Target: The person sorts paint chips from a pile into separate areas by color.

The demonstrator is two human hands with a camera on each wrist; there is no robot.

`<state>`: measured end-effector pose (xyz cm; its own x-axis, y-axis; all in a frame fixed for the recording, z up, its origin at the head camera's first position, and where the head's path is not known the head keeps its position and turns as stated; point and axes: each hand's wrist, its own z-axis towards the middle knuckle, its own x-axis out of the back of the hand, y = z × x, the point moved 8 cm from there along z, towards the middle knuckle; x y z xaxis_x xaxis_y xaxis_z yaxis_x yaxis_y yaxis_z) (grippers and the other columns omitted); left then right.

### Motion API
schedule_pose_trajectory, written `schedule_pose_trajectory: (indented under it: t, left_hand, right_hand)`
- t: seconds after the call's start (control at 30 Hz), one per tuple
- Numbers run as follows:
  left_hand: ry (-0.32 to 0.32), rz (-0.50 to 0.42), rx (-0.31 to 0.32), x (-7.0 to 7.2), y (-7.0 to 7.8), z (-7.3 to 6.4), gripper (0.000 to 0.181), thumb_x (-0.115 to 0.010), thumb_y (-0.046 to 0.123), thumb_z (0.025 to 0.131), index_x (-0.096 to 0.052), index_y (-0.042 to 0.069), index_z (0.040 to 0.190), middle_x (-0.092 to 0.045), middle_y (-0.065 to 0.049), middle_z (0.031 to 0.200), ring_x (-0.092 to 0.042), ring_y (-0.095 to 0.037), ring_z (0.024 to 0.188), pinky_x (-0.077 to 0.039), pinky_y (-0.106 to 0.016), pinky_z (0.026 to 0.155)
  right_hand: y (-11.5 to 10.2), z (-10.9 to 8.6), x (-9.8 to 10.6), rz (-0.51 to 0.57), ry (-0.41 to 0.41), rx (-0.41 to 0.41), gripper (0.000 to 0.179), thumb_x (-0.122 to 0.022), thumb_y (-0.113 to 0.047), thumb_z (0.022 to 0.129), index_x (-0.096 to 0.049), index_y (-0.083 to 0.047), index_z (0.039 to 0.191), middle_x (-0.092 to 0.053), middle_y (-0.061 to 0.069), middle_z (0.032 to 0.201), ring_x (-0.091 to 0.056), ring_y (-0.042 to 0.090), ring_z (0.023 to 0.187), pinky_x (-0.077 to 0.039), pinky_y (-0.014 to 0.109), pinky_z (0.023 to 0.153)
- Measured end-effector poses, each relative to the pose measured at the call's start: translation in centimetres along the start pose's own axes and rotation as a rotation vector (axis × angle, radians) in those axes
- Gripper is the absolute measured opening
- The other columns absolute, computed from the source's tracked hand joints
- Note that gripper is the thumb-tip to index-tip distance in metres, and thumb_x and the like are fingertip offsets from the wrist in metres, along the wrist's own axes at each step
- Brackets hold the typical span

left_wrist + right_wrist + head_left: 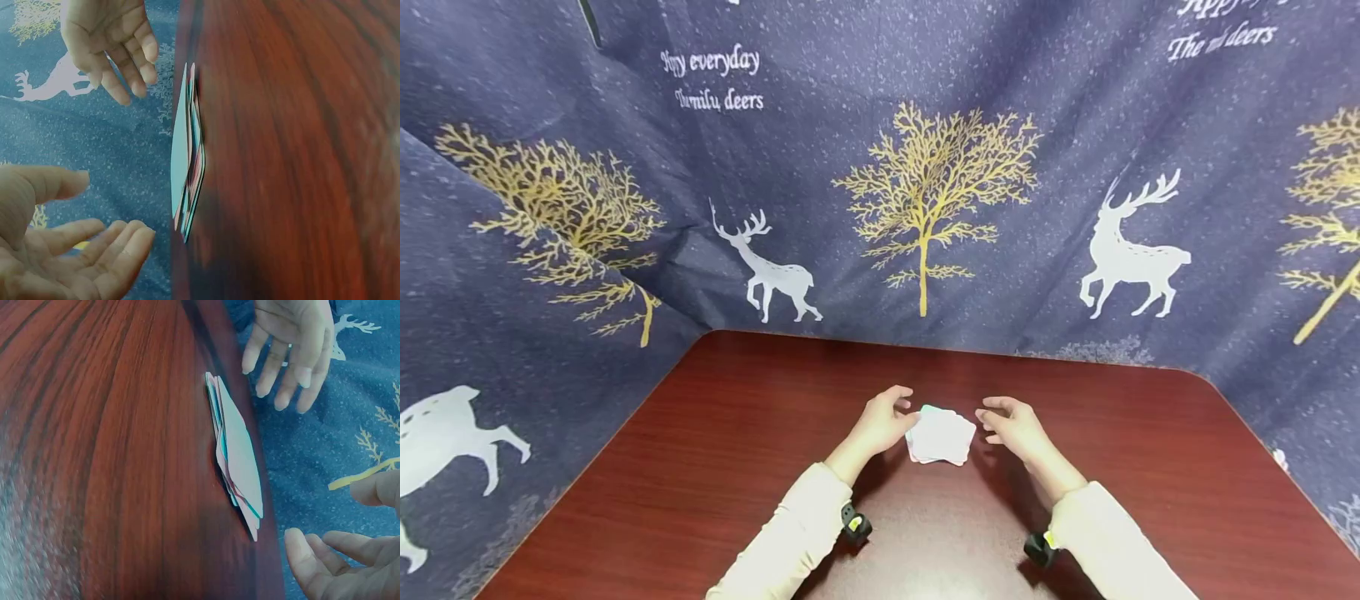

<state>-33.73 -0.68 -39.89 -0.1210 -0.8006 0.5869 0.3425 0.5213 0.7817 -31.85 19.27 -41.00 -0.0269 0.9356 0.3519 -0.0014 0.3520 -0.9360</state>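
A small loose pile of playing-card-sized cards (942, 437) lies on the brown table, its top faces white. Seen edge-on in the left wrist view, the cards (181, 153) are slightly bowed and fanned, with pink and teal edges. The left hand (886, 419) hovers at the pile's left side, fingers loosely bent and holding nothing. Opposite it, the right hand (1013, 427) is a little way off the pile's right side, its fingers relaxed and apart from the cards. In the right wrist view the cards (237, 450) lie between both hands.
The reddish-brown wooden table (737, 433) has rounded far corners. A dark blue cloth (850, 167) with white deer and golden trees hangs behind and beside it. Each sleeve carries a dark wrist camera, the left camera (855, 525) and the right camera (1041, 550).
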Motion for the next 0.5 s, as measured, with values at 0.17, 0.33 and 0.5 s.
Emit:
schedule_pose_trajectory:
  t: [0.17, 0.33, 0.5]
  left_hand:
    - [-0.004, -0.085, 0.11, -0.6, -1.0, 0.1, 0.036, -0.064, 0.007, 0.086, -0.057, -0.01, 0.116, -0.067, -0.022, 0.099, -0.066, -0.031, 0.088, -0.056, -0.036, 0.07]
    - [-0.014, -0.176, 0.161, -1.3, -1.9, 0.1, 0.03, -0.061, 0.003, 0.087, -0.057, -0.011, 0.114, -0.066, -0.023, 0.099, -0.066, -0.03, 0.085, -0.058, -0.034, 0.064]
    - [-0.015, -0.217, 0.196, -1.7, -2.4, 0.1, 0.029, -0.059, 0.0, 0.087, -0.057, -0.012, 0.112, -0.066, -0.023, 0.098, -0.066, -0.028, 0.084, -0.058, -0.034, 0.064]
  right_hand:
    - [0.4, 0.2, -0.4, 0.033, -0.008, -0.029, 0.042, -0.053, -0.009, 0.094, -0.047, 0.018, 0.125, -0.058, 0.034, 0.118, -0.065, 0.032, 0.091, -0.058, 0.036, 0.072]
    - [0.8, 0.3, -0.8, 0.066, -0.025, -0.042, 0.041, -0.051, -0.008, 0.093, -0.047, 0.018, 0.124, -0.058, 0.034, 0.118, -0.066, 0.033, 0.092, -0.058, 0.037, 0.073]
    - [1.0, 0.4, -1.2, 0.095, -0.043, -0.051, 0.04, -0.048, -0.006, 0.093, -0.047, 0.019, 0.124, -0.059, 0.034, 0.115, -0.067, 0.03, 0.09, -0.058, 0.038, 0.074]
